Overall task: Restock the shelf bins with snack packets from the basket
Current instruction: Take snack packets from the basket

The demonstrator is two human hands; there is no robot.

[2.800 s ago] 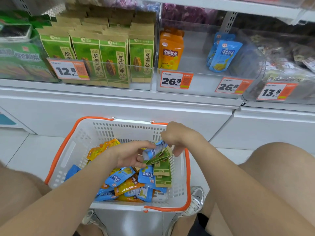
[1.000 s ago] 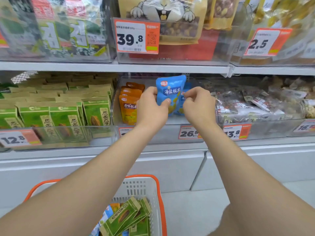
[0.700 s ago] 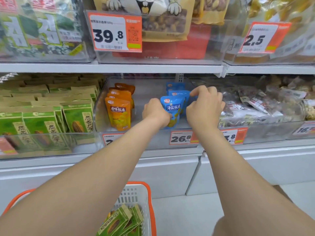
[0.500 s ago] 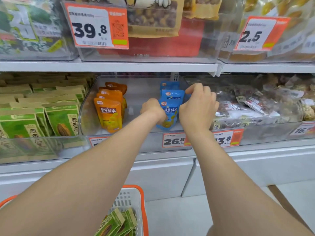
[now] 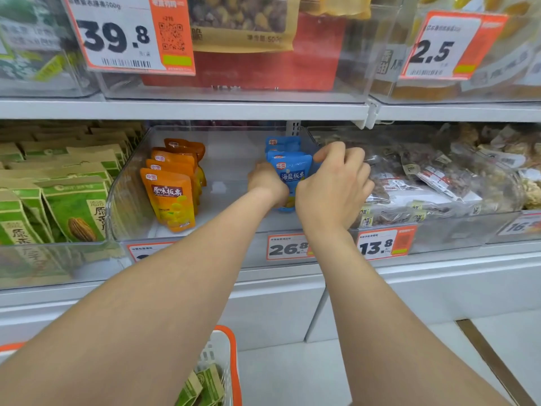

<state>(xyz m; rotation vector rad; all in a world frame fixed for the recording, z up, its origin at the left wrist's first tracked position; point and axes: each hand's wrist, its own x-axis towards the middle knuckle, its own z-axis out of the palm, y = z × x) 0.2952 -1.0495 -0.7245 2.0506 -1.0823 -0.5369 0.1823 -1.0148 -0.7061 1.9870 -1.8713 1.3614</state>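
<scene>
Both my hands reach into a clear shelf bin (image 5: 140, 183) on the middle shelf. A blue snack packet (image 5: 291, 174) stands upright at the front of a short row of blue packets (image 5: 281, 143). My left hand (image 5: 266, 183) grips its left edge and my right hand (image 5: 336, 183) holds its right edge, fingers curled over the row behind. Orange packets (image 5: 169, 197) stand in a row on the left side of the same bin. The white basket with an orange rim (image 5: 231, 361) shows at the bottom, with green packets (image 5: 205, 385) in it.
Green and tan boxes (image 5: 73, 209) fill the bin to the left. A bin of clear-wrapped snacks (image 5: 439, 183) sits to the right. Price tags (image 5: 288, 247) line the shelf front. An upper shelf (image 5: 187, 108) with more bins hangs just above.
Both hands lifted a blue packet from the basket up to the shelf, lowered it into the bin, and set it upright in front of the blue row. The view has moved closer.
</scene>
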